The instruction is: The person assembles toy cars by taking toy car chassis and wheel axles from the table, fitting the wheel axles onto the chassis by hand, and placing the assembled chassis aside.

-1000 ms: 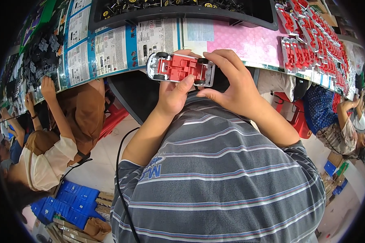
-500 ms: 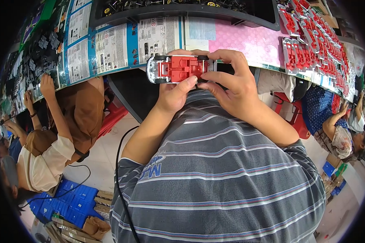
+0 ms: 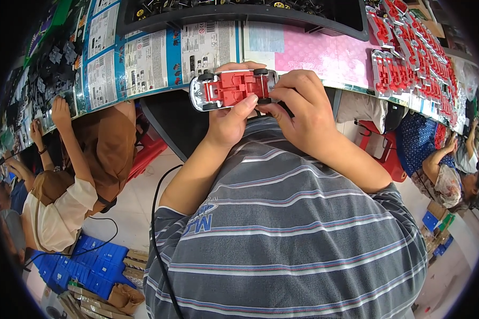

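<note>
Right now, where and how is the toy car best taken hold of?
Probably mid-body, between the front and rear wheels, from the wearer's side: the toy car is wheels-up and lengthwise across the view, its long side facing the wearer. The left grip holds there, thumb over the red underside; the right grip crowds the right end.

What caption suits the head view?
Left hand holds a toy car, red underside up, right hand at its end; a black tray lies beyond.

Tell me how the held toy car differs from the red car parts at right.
The toy car is in the left hand, the right hand at its end; the car parts lie in rows. The toy car shows black wheels; on the car parts I make out none. Both combine red with pale areas.
</note>
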